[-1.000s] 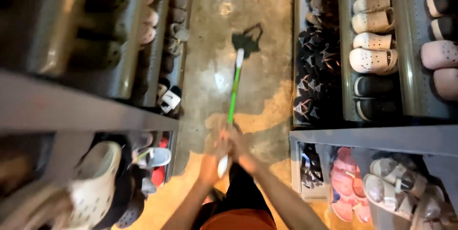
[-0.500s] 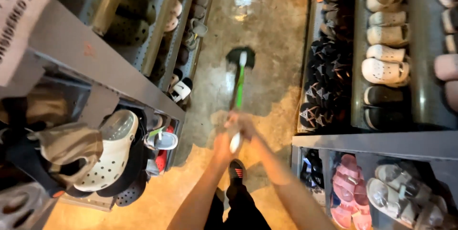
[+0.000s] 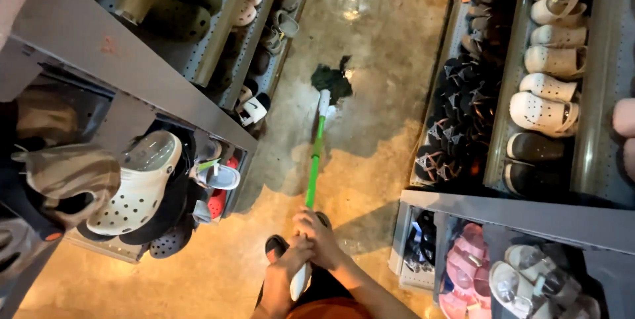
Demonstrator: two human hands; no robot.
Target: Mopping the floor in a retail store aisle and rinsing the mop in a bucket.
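The mop (image 3: 316, 153) stretches straight ahead down the aisle, its dark head (image 3: 331, 81) lying on the wet floor (image 3: 370, 34) well away from the body, its long axis running up toward the grip. Both hands clasp the white handle end: right hand (image 3: 321, 238) higher, left hand (image 3: 288, 269) lower, fingers wrapped closed around it, between shoe shelves (image 3: 218, 41).

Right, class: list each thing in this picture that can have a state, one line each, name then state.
mop: upright-tilted, head down on the floor, held by both hands
left hand: gripping the mop's handle
right hand: gripping the handle
floor: wet and dark around the mop's head
white clog: hanging on the left rack
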